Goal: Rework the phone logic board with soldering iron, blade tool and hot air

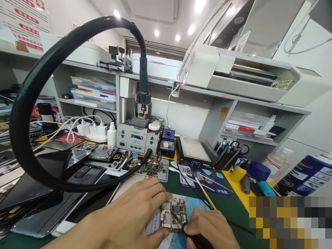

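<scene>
A phone circuit board lies on a light blue and white printed sheet at the front of the bench. My left hand steadies the board, with fingertips at its far edge and thumb at its near left corner. In my closed right hand is a slim dark-handled tool, its narrow tip over the middle of the board. Whether the tip touches the board I cannot tell, nor the exact kind of tool. Part of the handle is hidden by my fingers.
A thick black hose loops at left from the rework station. Loose parts fill a clear tray. Phones are stacked at left. A hot plate, tweezers and bottles are behind and right.
</scene>
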`<state>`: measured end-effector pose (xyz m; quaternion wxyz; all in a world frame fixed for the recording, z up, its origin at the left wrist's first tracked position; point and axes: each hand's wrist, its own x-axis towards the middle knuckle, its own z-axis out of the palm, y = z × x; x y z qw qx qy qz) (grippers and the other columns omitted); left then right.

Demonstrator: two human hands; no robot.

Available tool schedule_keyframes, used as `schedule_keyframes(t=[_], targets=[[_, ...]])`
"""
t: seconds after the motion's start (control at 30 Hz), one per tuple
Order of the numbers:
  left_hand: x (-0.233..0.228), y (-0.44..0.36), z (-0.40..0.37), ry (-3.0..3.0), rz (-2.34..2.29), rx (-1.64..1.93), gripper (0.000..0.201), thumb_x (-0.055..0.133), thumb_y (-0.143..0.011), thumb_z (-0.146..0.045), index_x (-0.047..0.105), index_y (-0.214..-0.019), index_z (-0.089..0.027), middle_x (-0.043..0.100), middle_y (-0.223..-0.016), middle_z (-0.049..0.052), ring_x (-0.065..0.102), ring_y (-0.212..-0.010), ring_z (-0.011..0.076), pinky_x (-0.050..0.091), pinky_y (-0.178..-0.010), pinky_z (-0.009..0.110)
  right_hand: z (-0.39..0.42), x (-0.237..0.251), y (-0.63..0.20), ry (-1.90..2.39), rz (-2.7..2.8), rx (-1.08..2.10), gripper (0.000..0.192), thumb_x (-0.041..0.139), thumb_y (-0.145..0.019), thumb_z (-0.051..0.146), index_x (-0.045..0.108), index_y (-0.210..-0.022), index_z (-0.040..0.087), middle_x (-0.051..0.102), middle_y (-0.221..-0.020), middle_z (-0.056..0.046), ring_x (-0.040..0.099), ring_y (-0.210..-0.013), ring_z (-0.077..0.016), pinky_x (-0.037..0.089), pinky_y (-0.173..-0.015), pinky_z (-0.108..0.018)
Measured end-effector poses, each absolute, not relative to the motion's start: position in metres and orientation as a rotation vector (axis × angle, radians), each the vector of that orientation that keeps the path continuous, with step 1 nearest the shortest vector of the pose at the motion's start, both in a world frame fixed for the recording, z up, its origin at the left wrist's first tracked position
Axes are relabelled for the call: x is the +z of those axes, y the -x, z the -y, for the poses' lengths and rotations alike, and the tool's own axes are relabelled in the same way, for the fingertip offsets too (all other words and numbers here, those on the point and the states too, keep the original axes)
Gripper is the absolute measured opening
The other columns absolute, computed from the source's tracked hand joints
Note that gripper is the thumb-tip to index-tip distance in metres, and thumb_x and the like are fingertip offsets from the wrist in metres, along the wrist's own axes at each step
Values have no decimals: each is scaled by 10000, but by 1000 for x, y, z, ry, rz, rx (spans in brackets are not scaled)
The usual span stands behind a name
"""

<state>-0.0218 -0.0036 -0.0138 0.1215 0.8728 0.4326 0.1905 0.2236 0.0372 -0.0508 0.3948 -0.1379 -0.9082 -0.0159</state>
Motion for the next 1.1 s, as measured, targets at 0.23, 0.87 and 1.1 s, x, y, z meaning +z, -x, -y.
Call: schedule_keyframes(t=[0.23,0.87,1.1], targets=[[-12,20,3,-2556,-1266,559,491,672,-836,-327,624,-1287,-141,656,-1109,105,585,-1084,296,481,-1013,475,-36,-57,-220,374,2219,-39,192,443,-800,61,468,-868,239,509,-605,57,504,-458,-109,265,-481,-272],[-13,21,3,-2549,-1249,600,466,675,-833,-317,614,-1271,-172,646,-1107,95,583,-1069,286,477,-1005,468,-33,-48,-224,392,2298,-48,208,506,-790,63,497,-918,227,560,-653,48,591,-514,-124,351,-532,-272],[-13,20,3,-2551,-1245,600,451,672,-836,-325,616,-1259,-178,651,-1095,96,587,-1060,292,481,-1000,478,-34,-48,-224,383,2286,-34,232,510,-782,51,493,-931,229,569,-653,46,601,-513,-126,363,-520,-276]])
